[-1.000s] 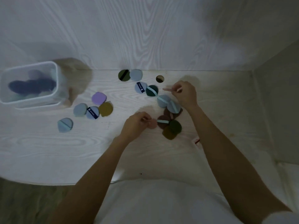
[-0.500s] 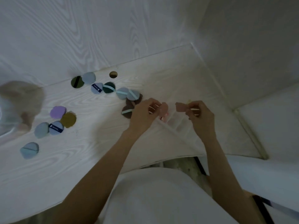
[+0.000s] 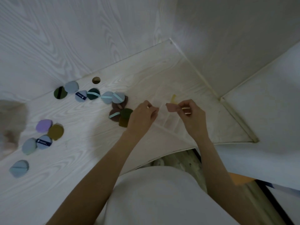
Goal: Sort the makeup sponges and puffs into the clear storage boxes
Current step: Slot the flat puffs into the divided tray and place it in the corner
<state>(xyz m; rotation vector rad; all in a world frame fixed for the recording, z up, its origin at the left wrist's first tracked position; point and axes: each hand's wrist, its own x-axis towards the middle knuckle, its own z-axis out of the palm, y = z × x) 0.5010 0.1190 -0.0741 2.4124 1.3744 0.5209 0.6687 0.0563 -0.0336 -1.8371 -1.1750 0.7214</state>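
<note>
On the table (image 3: pixel 78 159), a row of puffs (image 3: pixel 90 95) lies along the back wall, with a cluster (image 3: pixel 121 114) just left of the left hand (image 3: pixel 142 116). A second group (image 3: pixel 43 135) lies at the far left. The right hand (image 3: pixel 191 116) hangs right of the left, over a clear box (image 3: pixel 168 120).

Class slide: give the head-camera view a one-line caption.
Right hand pinches a small pink makeup puff above a clear storage box, the left hand alongside.

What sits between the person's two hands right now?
In the head view, only a pink puff pinched by the right hand, reaching toward the left hand; beneath the gap shows a clear box.
</note>
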